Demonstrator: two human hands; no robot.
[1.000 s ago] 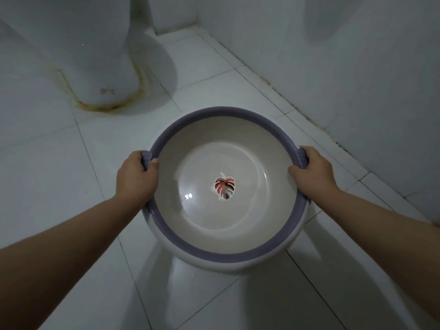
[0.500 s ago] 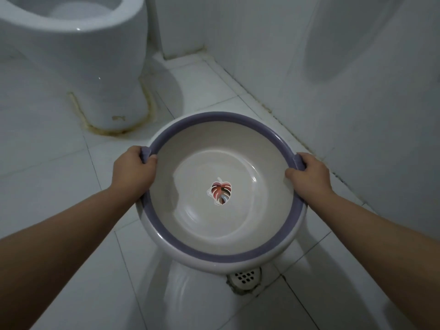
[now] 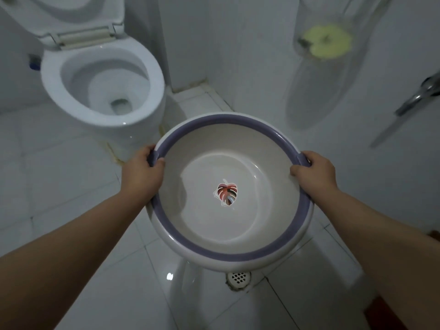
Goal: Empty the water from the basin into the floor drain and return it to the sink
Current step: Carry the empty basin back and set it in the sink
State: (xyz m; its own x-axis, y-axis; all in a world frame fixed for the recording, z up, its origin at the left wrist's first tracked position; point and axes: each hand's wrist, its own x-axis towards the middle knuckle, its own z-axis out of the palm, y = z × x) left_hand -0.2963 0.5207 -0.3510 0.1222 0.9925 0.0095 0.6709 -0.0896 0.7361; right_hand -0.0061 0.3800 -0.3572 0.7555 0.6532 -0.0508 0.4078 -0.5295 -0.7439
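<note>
Gripping one round white basin [image 3: 238, 234] by its purple rim, a person holds it out in front of them above a white tiled floor, seen from a camera on their head. Two bare forearms reach in from the bottom corners. The left hand [image 3: 142, 172] is clamped on the rim's left side, thumb inside and fingers wrapped beneath; the right hand [image 3: 314, 170] is clamped the same way on the opposite side, so the basin hangs between them, roughly level. Below the basin's near edge, closer to the body than either hand, one round perforated floor drain [image 3: 238, 277] shows in the tiles. Inside the basin, midway between the hands, sits one red leaf picture [image 3: 227, 194]; whether water remains is hard to tell. Compared with a second ago, the view has lifted: the drain has come into sight below the basin, and the basin seems higher off the floor, which suggests either that pouring is done or that the basin is only now lined up over the drain. Beyond the left hand stands one open toilet [image 3: 102, 77]. Beyond the right hand, the wall [image 3: 238, 55] carries one blurred yellow-green object [image 3: 326, 44] and, at the far right edge, one metal fitting [image 3: 419, 96].
</note>
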